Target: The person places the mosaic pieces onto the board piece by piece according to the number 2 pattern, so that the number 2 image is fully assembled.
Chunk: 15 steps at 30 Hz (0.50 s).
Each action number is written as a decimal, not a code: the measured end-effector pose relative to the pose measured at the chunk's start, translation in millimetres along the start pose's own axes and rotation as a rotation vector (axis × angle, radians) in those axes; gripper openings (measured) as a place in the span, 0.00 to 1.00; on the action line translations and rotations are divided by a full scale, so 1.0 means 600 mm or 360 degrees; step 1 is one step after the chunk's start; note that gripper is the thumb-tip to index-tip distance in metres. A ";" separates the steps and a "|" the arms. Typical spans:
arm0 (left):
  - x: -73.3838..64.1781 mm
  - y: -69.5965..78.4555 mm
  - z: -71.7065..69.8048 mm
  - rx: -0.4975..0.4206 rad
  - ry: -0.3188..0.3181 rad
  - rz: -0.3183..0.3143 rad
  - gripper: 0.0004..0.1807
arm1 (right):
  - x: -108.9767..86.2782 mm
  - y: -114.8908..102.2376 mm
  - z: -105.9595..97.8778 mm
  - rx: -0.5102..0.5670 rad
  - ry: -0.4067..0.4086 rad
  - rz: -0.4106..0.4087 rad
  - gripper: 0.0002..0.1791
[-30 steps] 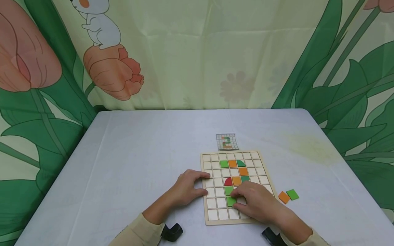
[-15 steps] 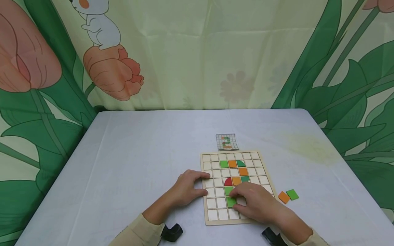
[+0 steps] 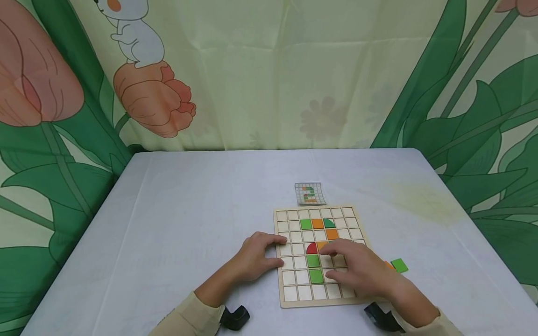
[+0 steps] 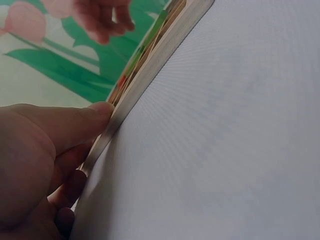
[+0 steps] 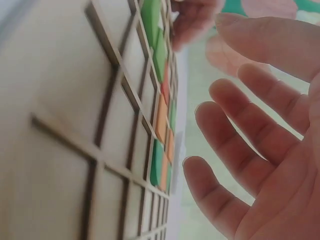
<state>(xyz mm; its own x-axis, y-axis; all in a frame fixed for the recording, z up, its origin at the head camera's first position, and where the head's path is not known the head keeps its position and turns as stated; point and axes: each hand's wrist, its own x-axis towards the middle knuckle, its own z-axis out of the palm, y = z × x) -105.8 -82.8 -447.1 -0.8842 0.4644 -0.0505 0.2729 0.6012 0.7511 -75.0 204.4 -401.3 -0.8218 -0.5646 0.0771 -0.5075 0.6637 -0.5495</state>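
A wooden grid board (image 3: 313, 304) lies on the table, with coloured tiles in its cells. My left hand (image 3: 257, 256) touches its left rim, index finger and thumb spread apart; the left wrist view shows the thumb (image 4: 100, 111) against the edge. Above the board's right half hovers my right hand (image 3: 363, 270), fingers apart and holding nothing. Left of it are two light green tiles (image 3: 316, 276) in one column, with a red rounded tile (image 3: 311, 248) above them. Part of an orange tile (image 3: 321, 245) shows; the hand hides the cell beside it.
A printed grid card (image 3: 310, 193) lies just behind the board. Right of the board is a loose green tile (image 3: 399, 265), with an orange tile (image 3: 389, 265) mostly hidden by the right hand. The white-covered table (image 3: 189, 200) ends at a patterned curtain (image 3: 252, 84).
The right hand has drawn away from the lower light green tile, moving right and slightly up, and its fingers have spread. That tile stays in its cell. The left hand has not moved.
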 end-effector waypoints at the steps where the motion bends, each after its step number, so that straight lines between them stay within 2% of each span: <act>1: 0.000 0.000 0.000 0.0003 0.0002 0.0005 0.25 | 0.000 0.001 -0.003 -0.0008 0.0017 0.0001 0.19; 5: 0.000 0.000 0.001 0.0001 -0.0004 -0.0012 0.25 | -0.006 0.004 -0.017 -0.0019 0.0061 0.0072 0.21; 9: 0.001 0.000 0.002 0.0001 -0.0017 -0.0029 0.26 | -0.015 0.011 -0.031 -0.0021 0.0087 0.0198 0.22; 15: 0.001 -0.002 0.000 0.0010 -0.0005 -0.0008 0.26 | -0.032 0.023 -0.045 -0.0082 0.0143 0.0328 0.23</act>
<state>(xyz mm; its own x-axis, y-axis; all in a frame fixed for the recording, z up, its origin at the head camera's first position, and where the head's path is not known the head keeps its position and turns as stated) -106.8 -83.1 -448.3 -0.8842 0.4637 -0.0563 0.2711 0.6074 0.7467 -73.4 237.5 -387.6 -0.9280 -0.3702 0.0425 -0.3373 0.7860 -0.5182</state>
